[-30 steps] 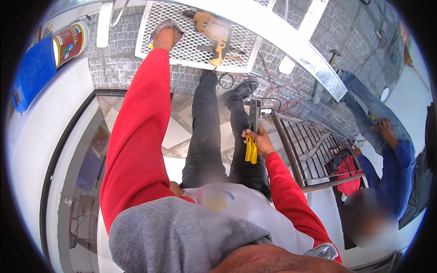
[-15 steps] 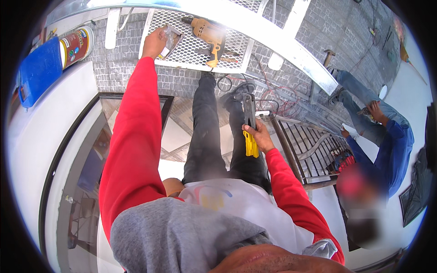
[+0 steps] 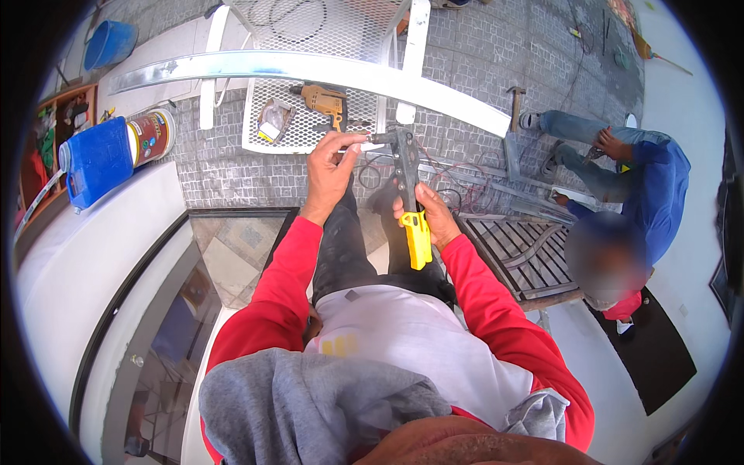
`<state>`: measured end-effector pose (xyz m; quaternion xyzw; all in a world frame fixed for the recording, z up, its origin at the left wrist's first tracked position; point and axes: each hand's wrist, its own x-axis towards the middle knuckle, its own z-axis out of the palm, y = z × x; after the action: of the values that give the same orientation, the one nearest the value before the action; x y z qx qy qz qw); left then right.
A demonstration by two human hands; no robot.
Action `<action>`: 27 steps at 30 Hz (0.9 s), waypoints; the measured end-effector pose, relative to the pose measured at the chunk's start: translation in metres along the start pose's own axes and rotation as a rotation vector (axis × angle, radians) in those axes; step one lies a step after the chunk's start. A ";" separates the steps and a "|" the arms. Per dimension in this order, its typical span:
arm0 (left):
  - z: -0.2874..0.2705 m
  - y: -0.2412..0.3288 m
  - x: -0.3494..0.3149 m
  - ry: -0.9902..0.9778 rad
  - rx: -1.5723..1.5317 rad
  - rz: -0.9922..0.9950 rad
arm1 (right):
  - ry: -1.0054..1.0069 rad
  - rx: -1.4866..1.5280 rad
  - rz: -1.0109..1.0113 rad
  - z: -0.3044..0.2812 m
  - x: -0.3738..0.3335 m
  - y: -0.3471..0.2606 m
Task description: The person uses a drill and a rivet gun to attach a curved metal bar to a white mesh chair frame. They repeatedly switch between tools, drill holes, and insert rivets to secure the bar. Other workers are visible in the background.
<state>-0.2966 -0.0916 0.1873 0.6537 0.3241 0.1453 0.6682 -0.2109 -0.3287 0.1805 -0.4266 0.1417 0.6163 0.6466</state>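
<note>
1. The right hand (image 3: 435,218) is closed around the riveter (image 3: 407,182), at the handle (image 3: 417,244).
2. Left of it, the left hand (image 3: 329,177) bends its fingers at the nose (image 3: 380,139); whether they pinch, one cannot tell.
3. Beyond lies the drill (image 3: 324,100).

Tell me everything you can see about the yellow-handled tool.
The yellow-handled tool has a dark grey, metal-looking body with round rivet-like spots and bright yellow, plastic-looking grips. Held above the dark trousers, it has its head toward the picture's top, a short nose jutting left. The right hand holds it near the top of the grips; the left hand has its fingertips at the nose's tip, whether touching is unclear.
</note>
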 end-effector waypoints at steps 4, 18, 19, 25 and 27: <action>0.009 0.032 -0.007 -0.033 0.026 0.083 | -0.035 -0.005 -0.041 -0.001 -0.022 -0.011; 0.032 0.100 -0.026 -0.008 0.286 0.275 | -0.083 -0.171 -0.172 0.006 -0.069 -0.030; 0.032 0.103 -0.024 -0.050 0.198 0.274 | -0.103 -0.146 -0.190 0.008 -0.073 -0.030; 0.055 0.131 0.010 -0.151 -0.008 0.205 | -0.092 -0.128 -0.373 0.023 -0.064 -0.047; 0.074 0.145 0.012 -0.146 0.017 0.450 | -0.101 -0.068 -0.462 0.031 -0.064 -0.052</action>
<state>-0.2084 -0.1272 0.3199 0.7239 0.1224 0.2400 0.6351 -0.1863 -0.3430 0.2643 -0.4377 -0.0132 0.4771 0.7620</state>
